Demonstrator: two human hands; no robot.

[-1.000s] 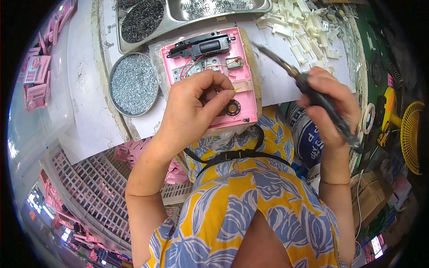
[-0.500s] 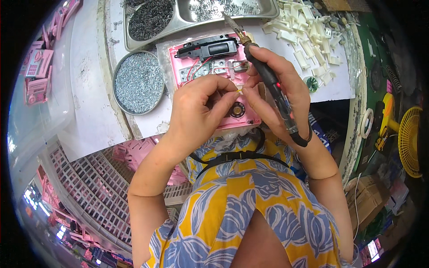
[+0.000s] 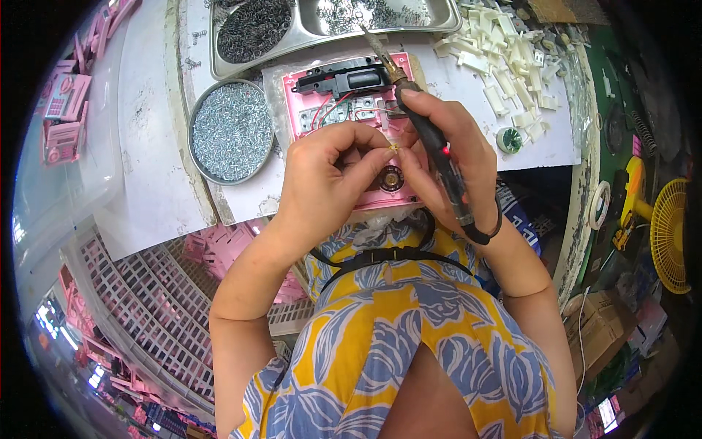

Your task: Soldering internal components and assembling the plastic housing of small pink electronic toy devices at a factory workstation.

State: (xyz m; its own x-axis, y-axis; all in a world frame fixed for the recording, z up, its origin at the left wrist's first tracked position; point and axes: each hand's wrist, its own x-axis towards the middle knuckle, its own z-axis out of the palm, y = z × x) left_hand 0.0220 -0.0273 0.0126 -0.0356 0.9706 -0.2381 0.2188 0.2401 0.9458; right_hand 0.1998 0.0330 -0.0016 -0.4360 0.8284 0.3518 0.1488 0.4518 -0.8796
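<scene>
A pink plastic housing (image 3: 296, 110) lies open on the bench in front of me, fitted with a black module (image 3: 358, 77), thin coloured wires and a dark round part (image 3: 390, 178). My left hand (image 3: 329, 168) is closed over it, thumb and forefinger pinching a tiny yellowish piece (image 3: 393, 147), too small to name. My right hand (image 3: 457, 143) grips a black-handled soldering iron (image 3: 428, 124) with a red light, its metal tip pointing up and away to the left. The right thumb and a fingertip meet the left ones at the yellowish piece.
Left of the housing stands a round dish of small metal screws (image 3: 230, 132). Behind is a metal tray (image 3: 307, 40) with springs. White plastic parts (image 3: 504, 66) are heaped at right, near a small round green-topped container (image 3: 510, 140). A crate (image 3: 161, 307) and a yellow fan (image 3: 669, 234) flank me.
The soldering iron and right hand have shifted slightly to the left. Both hands' fingertips stay together over the housing, and the yellowish piece shows more clearly between them.
</scene>
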